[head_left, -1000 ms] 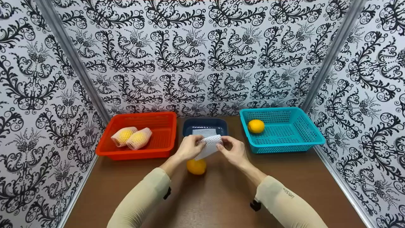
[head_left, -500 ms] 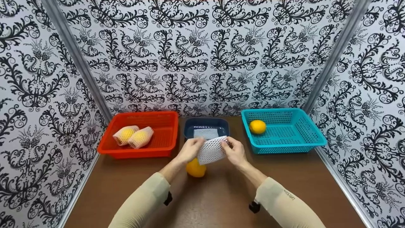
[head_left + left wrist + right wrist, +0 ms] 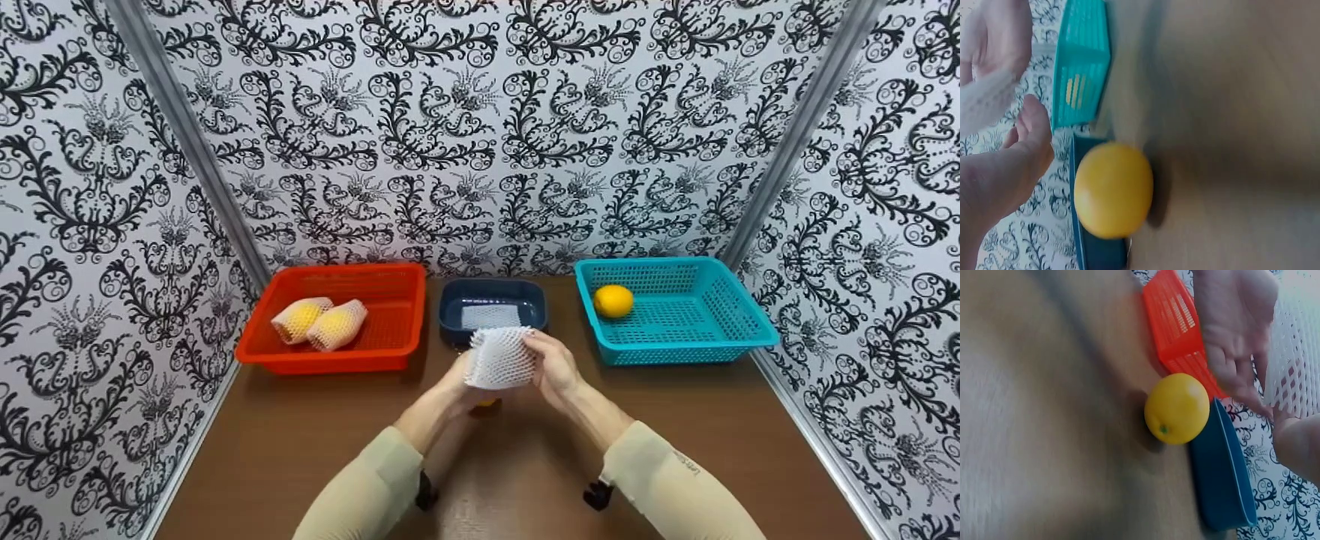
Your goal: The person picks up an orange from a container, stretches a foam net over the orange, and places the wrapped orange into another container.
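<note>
A white foam fruit net (image 3: 501, 358) is held up above the table between the two hands. The right hand (image 3: 556, 369) pinches its right edge; in the right wrist view the thumb lies against the net's rim. The left hand (image 3: 454, 382) is behind and to the left of the net, partly covered by it. Its palm and extended fingers show in the right wrist view, with fingertips at the net's edge. Whether they reach inside is hidden. Below the hands an orange-yellow round fruit (image 3: 1177, 408) sits on the table, mostly covered in the head view.
A red basket (image 3: 255, 351) at the left holds two net-wrapped fruits (image 3: 337, 324). A dark blue tray (image 3: 442, 315) behind the hands contains more white netting (image 3: 490, 316). The turquoise basket (image 3: 675, 351) at the right holds one bare fruit (image 3: 613, 301). Patterned walls enclose the table.
The net has turned and opened out, standing more upright. My left hand has moved from pinching its left edge to behind and below it, covering most of the loose fruit.
</note>
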### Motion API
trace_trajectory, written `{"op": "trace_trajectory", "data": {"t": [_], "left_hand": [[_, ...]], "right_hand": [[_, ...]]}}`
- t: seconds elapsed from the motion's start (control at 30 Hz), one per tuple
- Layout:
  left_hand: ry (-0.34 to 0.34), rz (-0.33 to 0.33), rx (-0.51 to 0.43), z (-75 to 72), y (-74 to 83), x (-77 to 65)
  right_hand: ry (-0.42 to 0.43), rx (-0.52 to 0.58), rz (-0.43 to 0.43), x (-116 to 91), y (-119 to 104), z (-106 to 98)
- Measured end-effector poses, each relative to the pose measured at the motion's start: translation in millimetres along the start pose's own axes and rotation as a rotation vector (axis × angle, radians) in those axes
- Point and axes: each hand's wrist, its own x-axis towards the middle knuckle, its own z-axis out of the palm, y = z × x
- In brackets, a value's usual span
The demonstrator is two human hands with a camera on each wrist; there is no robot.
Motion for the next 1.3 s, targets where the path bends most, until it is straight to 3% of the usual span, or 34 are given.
{"op": "trace_trajectory", "data": {"t": [0.1,0.27,0.37,0.5,0.7,0.87,1.0,1.17,1.23,1.3], "left_hand": [[0.029,0.047,-0.016,9.4,-1.5,0.2],[0.203,0.128,0.012,12.3,0.6,2.5],[0.238,0.11,-0.043,6.2,2.5,4.0],[0.233,0.068,-0.107,-5.8,5.7,3.8],[0.263,0.028,-0.061,-24.0,11.1,2.5],[0.354,0.013,0.083,-35.4,14.0,4.9],[0.46,0.023,0.306,-46.9,8.1,14.4],[0.553,0.044,0.614,-90.6,-25.7,53.3],[0.579,0.053,0.712,-107.0,-40.3,67.9],[0.576,0.045,0.752,-112.4,-45.9,72.0]], "right_hand": [[-0.013,0.011,0.012,3,5,3],[-0.011,-0.009,-0.019,7,12,7],[0.01,-0.024,-0.029,8,13,10],[0.074,-0.026,-0.024,10,16,14],[0.169,-0.016,0.028,18,26,23],[0.232,-0.049,0.066,23,37,26],[0.259,-0.055,0.098,26,49,24],[0.296,-0.103,0.147,28,66,20],[0.301,-0.124,0.155,27,72,20],[0.304,-0.139,0.166,27,79,19]]}}
